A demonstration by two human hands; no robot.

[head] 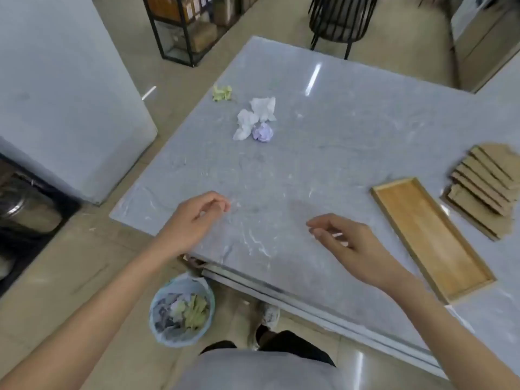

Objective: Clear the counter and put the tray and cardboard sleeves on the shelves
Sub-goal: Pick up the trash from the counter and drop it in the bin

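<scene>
On the grey marble counter (323, 142) lie crumpled papers: a yellow-green one (222, 93) near the far left edge, two white ones (263, 108) (244, 125) and a lilac ball (262, 132) touching them. A long wooden tray (430, 237), with nothing in it, lies at the right. Beside it a fanned stack of cardboard sleeves (484, 187) rests near the right border. My left hand (194, 220) hovers over the counter's near left part, fingers loosely curled, holding nothing. My right hand (346, 243) hovers near the front edge, left of the tray, fingers apart, holding nothing.
A small bin (181, 311) lined with a blue bag and holding crumpled paper stands on the floor below the counter's front edge. A black metal shelf unit (185, 26) with boxes stands at the back left, a black wire chair (340, 21) behind the counter, a white cabinet (64, 88) at left.
</scene>
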